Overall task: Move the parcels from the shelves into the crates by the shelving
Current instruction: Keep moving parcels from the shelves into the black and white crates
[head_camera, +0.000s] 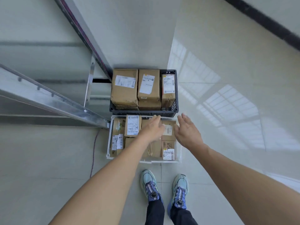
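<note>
Cardboard parcels [132,125]: brown boxes with white shipping labels, packed side by side in the white crate (one small labelled box [168,131] shows between the two hands).
White crate [109,143]: on the floor just in front of the person's feet, beside the foot of the shelving.
Left hand [153,129]: fingers straight and together, palm down over the middle of the white crate, holding nothing; contact with the boxes below cannot be told.
Right hand [186,132]: fingers straight and slightly spread, over the crate's right side, holding nothing.
Black crate [142,112]: touching the far edge of the white crate, filled with three larger parcels [124,86] standing side by side, labels facing up, with more boxes underneath.
Metal shelving [56,101]: silver rails and posts to the left of both crates.
Floor [211,62]: pale glossy tiles with window reflections on the right.
Shoes [150,184]: light blue and purple, below the white crate.
Cord [93,151]: thin, reddish, running along the floor left of the white crate.
</note>
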{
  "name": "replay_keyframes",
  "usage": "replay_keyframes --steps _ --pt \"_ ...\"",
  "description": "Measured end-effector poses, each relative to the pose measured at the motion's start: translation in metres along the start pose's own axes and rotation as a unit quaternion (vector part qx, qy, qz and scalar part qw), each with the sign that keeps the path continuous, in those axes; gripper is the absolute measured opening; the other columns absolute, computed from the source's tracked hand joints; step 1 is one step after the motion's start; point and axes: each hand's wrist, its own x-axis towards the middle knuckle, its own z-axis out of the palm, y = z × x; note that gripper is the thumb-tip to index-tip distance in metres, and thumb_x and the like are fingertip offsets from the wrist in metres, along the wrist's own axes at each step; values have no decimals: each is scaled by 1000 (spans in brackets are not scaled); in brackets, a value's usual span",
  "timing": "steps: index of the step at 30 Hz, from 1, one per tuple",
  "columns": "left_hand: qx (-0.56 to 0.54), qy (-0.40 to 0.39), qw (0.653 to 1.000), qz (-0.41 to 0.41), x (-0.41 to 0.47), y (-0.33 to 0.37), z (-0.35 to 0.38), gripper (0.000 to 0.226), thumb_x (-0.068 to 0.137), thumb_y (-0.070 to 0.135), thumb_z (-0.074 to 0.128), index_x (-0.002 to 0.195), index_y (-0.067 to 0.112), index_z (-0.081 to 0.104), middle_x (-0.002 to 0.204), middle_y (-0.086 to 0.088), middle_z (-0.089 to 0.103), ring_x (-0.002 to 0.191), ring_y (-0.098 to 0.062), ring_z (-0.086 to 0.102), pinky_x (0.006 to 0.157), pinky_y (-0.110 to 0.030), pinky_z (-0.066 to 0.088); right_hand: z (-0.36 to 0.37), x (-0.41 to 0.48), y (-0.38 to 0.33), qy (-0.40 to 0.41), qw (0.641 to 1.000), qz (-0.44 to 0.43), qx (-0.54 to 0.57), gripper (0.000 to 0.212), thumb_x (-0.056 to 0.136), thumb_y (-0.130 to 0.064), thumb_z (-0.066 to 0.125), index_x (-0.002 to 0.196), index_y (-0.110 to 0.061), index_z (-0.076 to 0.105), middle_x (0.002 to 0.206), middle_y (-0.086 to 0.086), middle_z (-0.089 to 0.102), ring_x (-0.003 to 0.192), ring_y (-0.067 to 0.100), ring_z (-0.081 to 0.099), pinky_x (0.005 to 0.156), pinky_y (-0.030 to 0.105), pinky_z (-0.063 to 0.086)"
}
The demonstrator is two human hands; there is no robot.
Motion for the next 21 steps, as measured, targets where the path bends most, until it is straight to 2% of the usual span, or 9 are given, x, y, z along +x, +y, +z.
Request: replay_keyframes --steps 4,8,13,17,21 --pt "26 66 997 21 -70 46 -66 63 109 37 34 164 16 12 173 -2 2 159 -20 2 128 -46 10 -84 -36 -53 67 996 -51 -14 53 108 -29 36 154 -5 30 163 18 27 153 34 19 123 44 20" --pt "48 131 990 25 -152 85 -114 63 109 39 33 164 18 11 173 -2 0 159 -22 3 128 -48 13 -151 -75 -99 100 989 -101 -39 62 104 -44 23 155 -9 30 169 15 15 157 29 10 126 47 16" --pt "61 218 974 15 -258 126 -155 65 107 40 34 164 17 13 173 -4 1 159 -23 1 128 -47 11 -231 -154 -154 124 979 -152 -47 62 107 -39 26 162 -13 14 172 6 2 158 25 1 127 46 12" --pt "74 281 957 4 -350 149 -172 65 107 40 35 164 16 13 173 -5 0 159 -26 2 126 -53 14 -271 -211 -187 127 968 -203 -72 64 107 -40 24 164 -14 8 172 6 -2 158 24 -2 128 44 8" --pt "83 324 942 -22 -428 152 -177 66 107 43 32 164 18 13 173 -4 -1 159 -26 3 125 -56 16 -292 -270 -219 142 952 -252 -98 63 108 -43 25 162 -13 13 172 7 0 158 26 -1 128 48 9"
